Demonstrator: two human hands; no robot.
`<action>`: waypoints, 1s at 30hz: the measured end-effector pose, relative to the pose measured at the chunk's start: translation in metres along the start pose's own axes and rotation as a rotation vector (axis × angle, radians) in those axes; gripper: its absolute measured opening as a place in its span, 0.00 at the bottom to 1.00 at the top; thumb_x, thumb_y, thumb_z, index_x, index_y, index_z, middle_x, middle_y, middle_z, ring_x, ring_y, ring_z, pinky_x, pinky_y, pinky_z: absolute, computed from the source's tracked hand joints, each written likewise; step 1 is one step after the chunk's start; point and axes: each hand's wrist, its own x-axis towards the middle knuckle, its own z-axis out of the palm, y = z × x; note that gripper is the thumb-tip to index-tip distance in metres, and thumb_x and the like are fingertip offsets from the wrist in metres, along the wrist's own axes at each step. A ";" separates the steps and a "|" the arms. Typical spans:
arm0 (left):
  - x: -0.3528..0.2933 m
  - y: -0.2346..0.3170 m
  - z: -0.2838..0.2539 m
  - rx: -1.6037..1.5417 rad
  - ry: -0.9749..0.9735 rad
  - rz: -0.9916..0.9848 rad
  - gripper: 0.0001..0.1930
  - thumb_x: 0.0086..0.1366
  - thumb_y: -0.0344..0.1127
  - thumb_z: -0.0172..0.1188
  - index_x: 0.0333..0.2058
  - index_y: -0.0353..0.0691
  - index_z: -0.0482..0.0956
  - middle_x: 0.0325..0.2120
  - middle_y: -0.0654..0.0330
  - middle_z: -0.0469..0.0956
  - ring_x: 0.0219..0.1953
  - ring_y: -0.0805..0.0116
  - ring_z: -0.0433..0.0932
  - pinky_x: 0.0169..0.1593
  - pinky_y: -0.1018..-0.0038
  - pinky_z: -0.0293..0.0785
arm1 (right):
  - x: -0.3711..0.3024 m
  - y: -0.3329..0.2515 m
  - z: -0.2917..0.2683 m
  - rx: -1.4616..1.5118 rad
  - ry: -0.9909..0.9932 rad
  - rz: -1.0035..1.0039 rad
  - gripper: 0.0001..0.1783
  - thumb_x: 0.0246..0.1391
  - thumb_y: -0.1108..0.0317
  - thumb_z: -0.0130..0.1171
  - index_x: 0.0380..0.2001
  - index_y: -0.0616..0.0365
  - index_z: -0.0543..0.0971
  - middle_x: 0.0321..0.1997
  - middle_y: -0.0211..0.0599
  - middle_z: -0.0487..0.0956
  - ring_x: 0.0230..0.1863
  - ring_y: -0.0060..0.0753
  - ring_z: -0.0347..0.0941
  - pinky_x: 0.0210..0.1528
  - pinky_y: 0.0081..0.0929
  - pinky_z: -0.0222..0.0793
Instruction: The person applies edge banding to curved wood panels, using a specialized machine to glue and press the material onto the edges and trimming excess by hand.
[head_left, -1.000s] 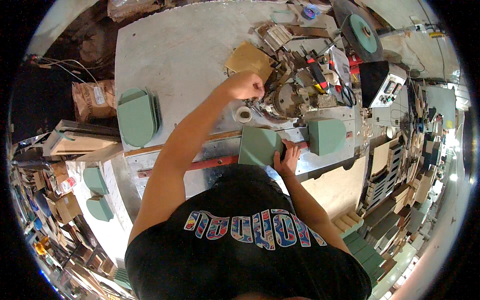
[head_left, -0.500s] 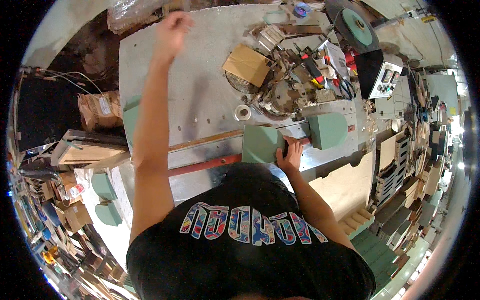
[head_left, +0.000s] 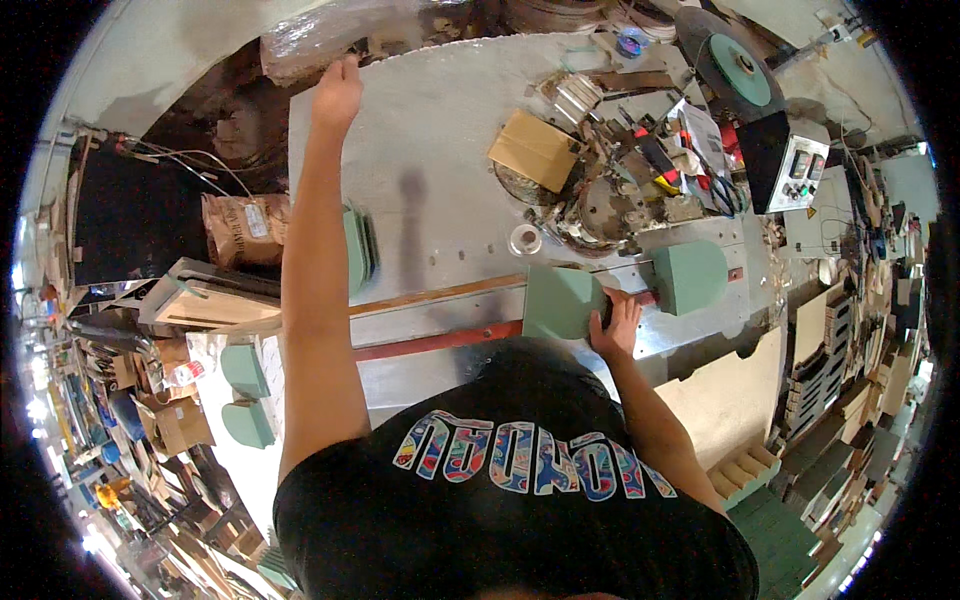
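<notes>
Far out at the table's back left corner, my left hand (head_left: 338,95) has its fingers drawn together. A small dark spot shows at its fingertips, too small to name. Closer in, my right hand (head_left: 617,325) grips the right edge of a pale green panel (head_left: 562,303), thumb toward the panel's face. That panel lies across the red-edged rail (head_left: 440,341). Just right of the hand sits a thick green block (head_left: 690,278) with a rounded corner. Beside my left forearm, several green panels (head_left: 357,250) are partly hidden behind the arm.
A cluttered metal fixture (head_left: 605,210) with tools and a cardboard piece (head_left: 534,150) stands behind the panel, near a white roll (head_left: 525,239). At right are a control box (head_left: 800,175) and a notched board (head_left: 725,385). More green pieces (head_left: 246,423) lie at left.
The view has shifted, so the table appears farther right and lower. My left hand has moved left toward the table's edge. My right hand stays at the green panel.
</notes>
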 end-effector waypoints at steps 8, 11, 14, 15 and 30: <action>-0.004 0.016 -0.044 0.364 -0.262 0.037 0.31 0.70 0.63 0.65 0.57 0.41 0.82 0.51 0.41 0.84 0.55 0.37 0.82 0.58 0.51 0.78 | -0.003 -0.004 -0.008 -0.010 0.019 0.050 0.33 0.58 0.56 0.66 0.64 0.55 0.74 0.59 0.53 0.74 0.60 0.65 0.67 0.67 0.61 0.61; 0.000 -0.075 -0.027 0.295 -0.060 0.095 0.38 0.68 0.54 0.71 0.70 0.42 0.71 0.66 0.46 0.76 0.62 0.40 0.81 0.64 0.52 0.76 | 0.002 -0.011 -0.013 0.021 0.035 0.003 0.33 0.58 0.56 0.66 0.65 0.52 0.74 0.61 0.52 0.74 0.61 0.63 0.68 0.68 0.60 0.61; -0.025 -0.123 -0.027 0.224 0.156 -0.060 0.42 0.70 0.47 0.70 0.75 0.37 0.63 0.77 0.48 0.63 0.65 0.44 0.80 0.67 0.52 0.74 | 0.011 -0.021 -0.011 0.059 0.011 -0.039 0.34 0.59 0.56 0.65 0.67 0.51 0.73 0.62 0.52 0.74 0.61 0.63 0.67 0.68 0.59 0.61; -0.049 -0.118 -0.014 0.143 0.137 -0.102 0.40 0.72 0.46 0.68 0.75 0.35 0.62 0.79 0.48 0.59 0.64 0.44 0.80 0.67 0.52 0.74 | 0.008 -0.019 -0.012 0.053 -0.002 -0.025 0.34 0.60 0.56 0.65 0.67 0.52 0.72 0.62 0.52 0.74 0.61 0.63 0.67 0.69 0.59 0.61; -0.491 0.086 0.068 -0.049 -0.550 -0.304 0.27 0.68 0.52 0.70 0.61 0.46 0.83 0.46 0.53 0.87 0.51 0.49 0.85 0.53 0.54 0.80 | -0.005 -0.003 -0.026 0.123 -0.055 -0.050 0.42 0.58 0.53 0.65 0.75 0.48 0.68 0.71 0.43 0.72 0.70 0.58 0.65 0.75 0.60 0.55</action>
